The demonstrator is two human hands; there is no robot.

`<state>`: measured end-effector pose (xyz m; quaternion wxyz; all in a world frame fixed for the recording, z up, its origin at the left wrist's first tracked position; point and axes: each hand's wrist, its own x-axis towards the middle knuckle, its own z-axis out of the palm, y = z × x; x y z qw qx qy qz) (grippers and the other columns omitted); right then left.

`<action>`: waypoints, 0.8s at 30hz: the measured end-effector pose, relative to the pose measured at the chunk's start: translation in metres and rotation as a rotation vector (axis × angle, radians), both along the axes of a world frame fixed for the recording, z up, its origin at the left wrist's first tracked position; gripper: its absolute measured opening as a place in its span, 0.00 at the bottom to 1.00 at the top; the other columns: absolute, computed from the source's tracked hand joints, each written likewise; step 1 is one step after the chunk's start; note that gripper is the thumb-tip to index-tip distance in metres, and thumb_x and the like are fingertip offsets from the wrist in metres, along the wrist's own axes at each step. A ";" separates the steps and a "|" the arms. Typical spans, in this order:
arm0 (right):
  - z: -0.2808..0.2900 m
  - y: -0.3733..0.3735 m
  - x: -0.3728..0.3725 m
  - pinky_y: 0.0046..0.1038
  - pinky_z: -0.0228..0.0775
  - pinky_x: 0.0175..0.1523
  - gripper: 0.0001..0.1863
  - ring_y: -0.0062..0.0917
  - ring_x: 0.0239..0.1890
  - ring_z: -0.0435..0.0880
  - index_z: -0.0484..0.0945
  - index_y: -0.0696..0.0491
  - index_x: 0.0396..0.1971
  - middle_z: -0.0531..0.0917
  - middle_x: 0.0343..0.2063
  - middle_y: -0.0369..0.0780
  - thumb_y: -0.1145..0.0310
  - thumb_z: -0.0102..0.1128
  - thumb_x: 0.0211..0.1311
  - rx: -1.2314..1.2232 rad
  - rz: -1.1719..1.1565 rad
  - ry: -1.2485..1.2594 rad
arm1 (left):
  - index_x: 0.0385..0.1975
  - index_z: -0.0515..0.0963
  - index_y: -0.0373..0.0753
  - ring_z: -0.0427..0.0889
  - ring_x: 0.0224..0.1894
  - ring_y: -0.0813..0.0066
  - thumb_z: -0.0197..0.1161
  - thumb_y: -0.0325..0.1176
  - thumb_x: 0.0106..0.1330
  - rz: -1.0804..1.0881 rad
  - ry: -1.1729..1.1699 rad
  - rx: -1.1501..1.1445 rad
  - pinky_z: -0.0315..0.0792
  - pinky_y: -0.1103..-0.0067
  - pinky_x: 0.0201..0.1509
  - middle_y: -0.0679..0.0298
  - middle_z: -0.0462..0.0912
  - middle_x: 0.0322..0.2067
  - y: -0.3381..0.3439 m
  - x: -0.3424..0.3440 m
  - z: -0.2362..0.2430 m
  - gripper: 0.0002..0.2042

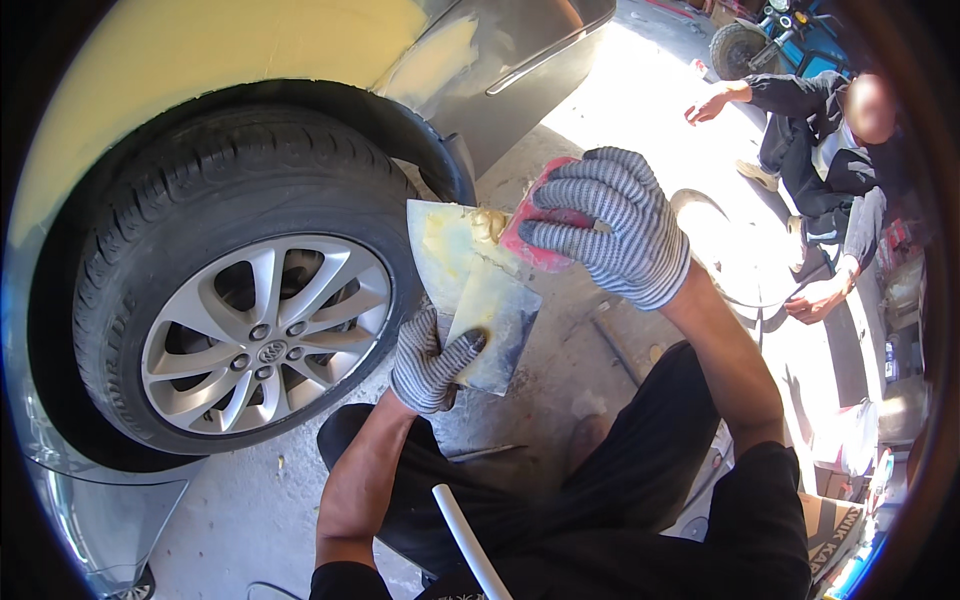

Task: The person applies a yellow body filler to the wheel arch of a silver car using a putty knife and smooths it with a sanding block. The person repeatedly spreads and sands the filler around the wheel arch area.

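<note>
My left hand, in a striped knit glove, is closed with its thumb over a flat, putty-smeared mixing plate. A second smeared, squarish section shows nearer to me; I cannot tell whether it is a separate sheet. My right hand, gloved alike, grips a red putty spreader. The spreader's edge is at a tan lump of body filler by the plate's upper right edge. Just beyond the plate is the car's rear body panel, coated in pale yellow filler over the wheel arch.
A tire on a silver alloy wheel stands close at left. Another person sits at upper right, apart from my hands. A motorbike is behind them. A white tube rises near my lap; a cardboard box sits at lower right.
</note>
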<state>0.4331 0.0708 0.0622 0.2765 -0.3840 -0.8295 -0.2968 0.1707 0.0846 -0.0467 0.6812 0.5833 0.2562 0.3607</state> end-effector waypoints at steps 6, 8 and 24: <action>0.002 0.013 0.003 0.36 0.67 0.59 0.14 0.27 0.52 0.78 0.86 0.39 0.36 0.83 0.43 0.33 0.67 0.66 0.47 -0.038 0.101 -0.026 | 0.57 0.67 0.28 0.78 0.49 0.73 0.66 0.32 0.62 -0.086 0.051 -0.046 0.71 0.76 0.54 0.57 0.80 0.47 0.000 -0.005 0.012 0.26; 0.000 0.020 0.006 0.36 0.67 0.60 0.14 0.26 0.54 0.77 0.86 0.39 0.37 0.83 0.43 0.33 0.67 0.65 0.47 -0.052 0.126 -0.079 | 0.57 0.67 0.28 0.78 0.49 0.73 0.65 0.31 0.62 -0.073 0.020 -0.037 0.71 0.76 0.54 0.58 0.80 0.47 -0.002 -0.004 0.014 0.25; 0.012 0.014 0.001 0.28 0.75 0.45 0.11 0.27 0.34 0.83 0.82 0.55 0.40 0.84 0.31 0.40 0.68 0.62 0.59 -0.595 -0.134 0.757 | 0.51 0.73 0.27 0.80 0.39 0.78 0.63 0.29 0.64 0.173 0.123 -0.033 0.74 0.80 0.43 0.58 0.83 0.41 0.010 0.005 -0.032 0.18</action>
